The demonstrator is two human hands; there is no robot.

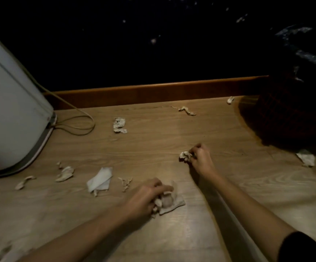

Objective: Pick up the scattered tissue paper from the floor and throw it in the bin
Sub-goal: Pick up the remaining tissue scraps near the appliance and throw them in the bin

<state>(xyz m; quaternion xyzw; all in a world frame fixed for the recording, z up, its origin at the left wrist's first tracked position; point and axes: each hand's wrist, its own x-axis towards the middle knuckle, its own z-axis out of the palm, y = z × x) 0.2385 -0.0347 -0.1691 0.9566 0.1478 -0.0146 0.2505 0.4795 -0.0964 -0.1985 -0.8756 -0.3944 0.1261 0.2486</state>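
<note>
Several scraps of white tissue paper lie on the wooden floor (153, 140). My left hand (145, 197) is low in the middle, its fingers closed over a crumpled tissue wad (172, 202) that rests on the floor. Farther right, my right hand (200, 157) pinches a small crumpled tissue (184, 155) at floor level. Loose pieces remain: a folded white tissue (100, 181), a crumpled scrap (119, 125), a twisted scrap (187, 110) and shreds at the left (64, 173). The dark bin (293, 110) with a black liner stands at the right.
A white appliance (8, 110) stands at the left with a cable (77, 123) looped on the floor beside it. A wooden skirting board (153, 91) runs along the dark wall. One tissue piece (306, 158) lies at the bin's foot, another small one (230, 100) by the skirting.
</note>
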